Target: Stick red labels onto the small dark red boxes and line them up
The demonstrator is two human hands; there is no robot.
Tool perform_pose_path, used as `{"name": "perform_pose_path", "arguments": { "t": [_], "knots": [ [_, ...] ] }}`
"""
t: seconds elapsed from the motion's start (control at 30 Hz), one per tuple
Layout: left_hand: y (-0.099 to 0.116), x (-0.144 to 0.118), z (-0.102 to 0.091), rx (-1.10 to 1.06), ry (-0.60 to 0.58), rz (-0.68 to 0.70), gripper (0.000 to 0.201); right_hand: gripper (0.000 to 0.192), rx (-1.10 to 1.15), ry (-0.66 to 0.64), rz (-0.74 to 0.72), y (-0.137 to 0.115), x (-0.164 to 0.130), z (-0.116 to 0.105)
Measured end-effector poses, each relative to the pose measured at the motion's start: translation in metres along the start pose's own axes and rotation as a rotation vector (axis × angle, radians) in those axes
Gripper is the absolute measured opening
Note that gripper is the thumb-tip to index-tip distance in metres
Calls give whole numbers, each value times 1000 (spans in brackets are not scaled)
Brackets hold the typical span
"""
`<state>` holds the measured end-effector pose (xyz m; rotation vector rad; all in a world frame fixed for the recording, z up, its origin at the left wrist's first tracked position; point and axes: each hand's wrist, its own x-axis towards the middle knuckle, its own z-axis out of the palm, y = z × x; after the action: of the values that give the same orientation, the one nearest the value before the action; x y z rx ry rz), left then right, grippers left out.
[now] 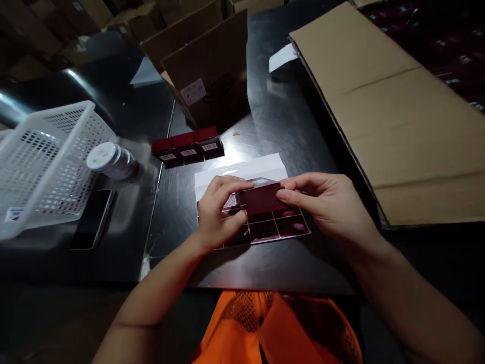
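Observation:
A small dark red box (262,198) is held between my two hands, above a printed sheet (265,230) with a grid of dark red pictures and a white upper strip. Thumb and fingers of my left hand (222,210) close on its left end. My right hand (322,199) pinches the right end between thumb and fingers. Something clear or pale shows along the box's top edge; what it is I cannot make out. Beyond the sheet, three dark red boxes (187,145) with white barcode labels stand side by side in a row.
At left are a white plastic basket (81,146), a round white container (109,161) lying tilted, and a phone (93,220). An open carton (212,76) stands behind the row. A large cardboard box (390,111) with dark red items takes up the right side of the metal table (242,270).

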<state>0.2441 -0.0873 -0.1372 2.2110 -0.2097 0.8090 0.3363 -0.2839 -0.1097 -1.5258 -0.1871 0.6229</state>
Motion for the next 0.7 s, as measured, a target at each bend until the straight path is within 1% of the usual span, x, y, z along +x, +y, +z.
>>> {"name": "perform_pose_path", "arguments": {
  "t": [0.17, 0.33, 0.4, 0.47, 0.6, 0.63, 0.7],
  "knots": [
    [0, 0, 0, 3, 1, -10, 34, 31, 18, -8, 11, 1, 1, 0],
    [0, 0, 0, -20, 2, -4, 36, 30, 1, -2, -8, 2, 1, -1],
    [1, 0, 0, -11, 2, -5, 35, 31, -6, 1, -26, 2, 0, 0],
    [1, -1, 0, 3, 0, 1, 34, 30, -32, 13, -77, 2, -2, 2],
    [0, -2, 0, 17, -18, 37, 36, 30, -178, 76, -192, 5, -4, 3],
    [0, -2, 1, 12, -24, 40, 35, 33, -220, 116, -222, 7, -3, 1],
    [-1, -2, 3, -15, -28, 23, 34, 48, -273, 213, -294, 10, 4, -5]
  ]
}}
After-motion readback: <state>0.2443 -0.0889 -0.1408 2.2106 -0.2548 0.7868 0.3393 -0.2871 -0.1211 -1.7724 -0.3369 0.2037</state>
